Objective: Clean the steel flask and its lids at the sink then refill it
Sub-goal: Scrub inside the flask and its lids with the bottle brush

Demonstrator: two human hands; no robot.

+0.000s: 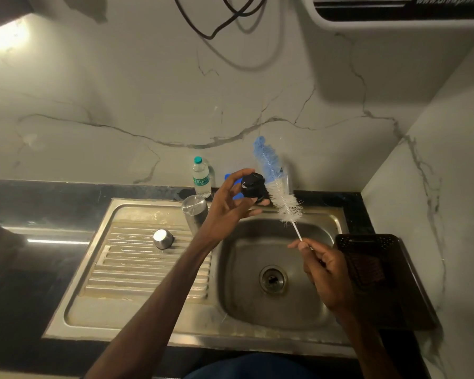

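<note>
My left hand [231, 198] holds a black inner lid [253, 188] up over the back edge of the sink [274, 272], fingers and thumb curled round it. My right hand [322, 265] grips the thin handle of a bottle brush [278, 187] with white and blue bristles; the bristles lie against the lid's right side. The steel flask [195, 213] stands open on the drainboard, partly behind my left wrist. A steel cup lid [162, 238] sits upside down on the drainboard ridges.
A small plastic water bottle [201, 177] stands on the dark counter behind the sink. A dark perforated basket [378, 272] sits right of the basin. A blue object [231, 186] is half hidden behind my left hand. Black cables hang on the marble wall.
</note>
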